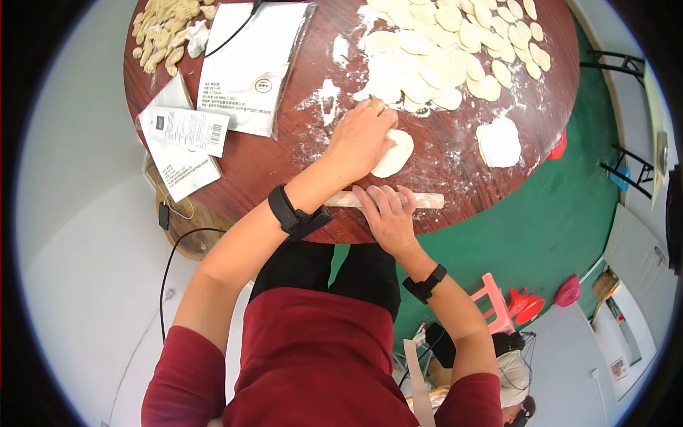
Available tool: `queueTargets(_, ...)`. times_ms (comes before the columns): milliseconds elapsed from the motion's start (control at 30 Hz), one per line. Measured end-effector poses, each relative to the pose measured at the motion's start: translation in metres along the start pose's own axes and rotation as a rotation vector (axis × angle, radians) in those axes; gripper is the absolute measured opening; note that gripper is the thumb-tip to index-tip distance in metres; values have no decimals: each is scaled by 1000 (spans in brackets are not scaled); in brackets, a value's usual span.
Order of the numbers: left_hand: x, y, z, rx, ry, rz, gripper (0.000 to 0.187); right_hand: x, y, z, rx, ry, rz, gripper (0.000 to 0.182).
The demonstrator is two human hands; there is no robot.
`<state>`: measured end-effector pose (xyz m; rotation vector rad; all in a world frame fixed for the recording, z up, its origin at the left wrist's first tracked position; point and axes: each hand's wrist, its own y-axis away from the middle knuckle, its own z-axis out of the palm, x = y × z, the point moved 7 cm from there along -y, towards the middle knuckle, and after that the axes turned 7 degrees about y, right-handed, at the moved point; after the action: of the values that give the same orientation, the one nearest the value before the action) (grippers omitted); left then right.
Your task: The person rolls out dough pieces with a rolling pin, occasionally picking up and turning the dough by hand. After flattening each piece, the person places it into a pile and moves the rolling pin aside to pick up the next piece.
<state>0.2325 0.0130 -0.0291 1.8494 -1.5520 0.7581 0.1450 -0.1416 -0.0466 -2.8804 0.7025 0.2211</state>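
My left hand [364, 135] reaches over the table with its fingers curled down. Its thumb lies against the edge of a flat round dough wrapper [393, 156], and the fingertips are partly hidden. Close to the table's near edge, my right hand [390, 213] has its fingers across a light wooden rolling pin [429, 201], which lies crosswise just below the wrapper. A spread of rolled dough wrappers [434, 75] covers the far side, dusted with flour. Farther right sits a white, squarish floury piece [499, 142], perhaps a stack or a cloth.
The round dark red table [284, 167] carries white labelled packets [242, 71] at left and a heap of small dough pieces [167, 28] at far left. A black cable crosses the packets. A pink stool [493, 302] and another person [514, 370] are at lower right.
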Motion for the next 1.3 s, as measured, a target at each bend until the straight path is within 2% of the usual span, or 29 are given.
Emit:
queueTargets(33, -2, -1, 1, -25, -15, -57, 23, 1, 1, -1, 5, -3, 15, 45)
queueTargets(67, 1, -1, 0, 14, -21, -20, 21, 1, 1, -2, 13, -12, -8, 45)
queueTargets(233, 13, 0, -2, -83, -18, 45, 18, 0, 6, -6, 30, -68, -19, 44)
queueTargets(300, 9, 4, -1, -116, 186, -92, 19, -2, 8, -8, 11, -111, -57, 44)
queueTargets(367, 14, 6, -2, -116, 237, -66, 26, -2, 9, -11, 16, -118, -75, 44)
queueTargets(467, 23, 13, -7, -205, 384, -246, 45, -4, 10, -13, 15, -130, -114, 44)
queueTargets(500, 27, 15, -8, -208, 384, -246, 45, -5, 11, -13, 9, -137, -136, 44)
queueTargets(567, 31, 21, -2, -216, 742, -373, 43, -6, 13, -10, -13, -152, -144, 44)
queueTargets(633, 34, 24, 1, -196, 775, -374, 42, -7, 11, -8, -25, -171, -166, 45)
queueTargets(700, 28, 26, -1, -57, 952, -372, 42, -8, 9, -7, -55, -150, -170, 45)
queueTargets(767, 9, 29, -8, 29, 877, -333, 40, -7, 6, -9, -54, -142, -180, 45)
queueTargets(833, -25, 35, -33, 283, 619, -457, 35, -6, 4, -7, -95, -169, -178, 44)
queueTargets(867, -35, 36, -46, 401, 534, -420, 29, -5, 3, -9, -92, -150, -187, 45)
queueTargets(967, -70, 43, -59, 382, 387, -463, 30, -4, 3, -5, -105, -164, -194, 45)
queueTargets(1167, -27, 25, -93, 440, 591, -340, 30, -5, 5, -3, -114, -147, -202, 47)
queueTargets(1233, -14, 17, -109, 494, 560, -286, 29, -4, 5, -3, -109, -146, -202, 47)
queueTargets(1300, 22, 6, -130, 506, -1, 55, 27, -4, 4, -3, -108, -148, -196, 47)
